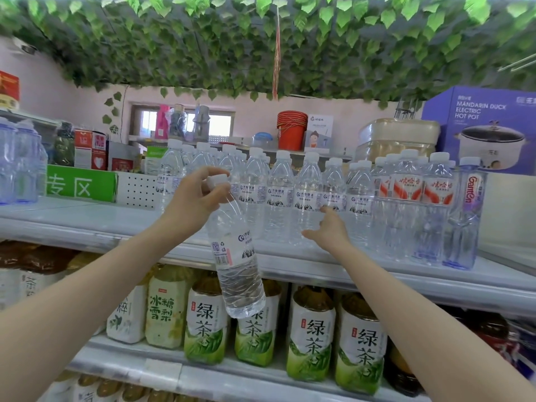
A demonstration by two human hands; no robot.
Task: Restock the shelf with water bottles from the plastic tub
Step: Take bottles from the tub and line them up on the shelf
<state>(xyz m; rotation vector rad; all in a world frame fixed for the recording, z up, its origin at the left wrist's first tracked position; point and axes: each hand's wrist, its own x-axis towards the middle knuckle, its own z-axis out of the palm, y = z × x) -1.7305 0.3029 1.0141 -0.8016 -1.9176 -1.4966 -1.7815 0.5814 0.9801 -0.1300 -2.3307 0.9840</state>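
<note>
My left hand [195,198] grips a clear water bottle [237,265] by its neck, just under the white cap. The bottle hangs tilted in front of the top shelf [87,224], its base down over the tea row. Several matching water bottles [278,198] stand in rows on that shelf. My right hand [329,227] reaches among them with straight fingers, touching the label of one standing bottle and holding nothing. The plastic tub is out of view.
Red-labelled water bottles [435,204] and a purple-labelled bottle [464,219] stand at the right of the shelf. Green tea bottles [310,335] fill the shelf below. A green sign [81,187], blue bottles [17,163] and a hot pot box [481,129] sit behind.
</note>
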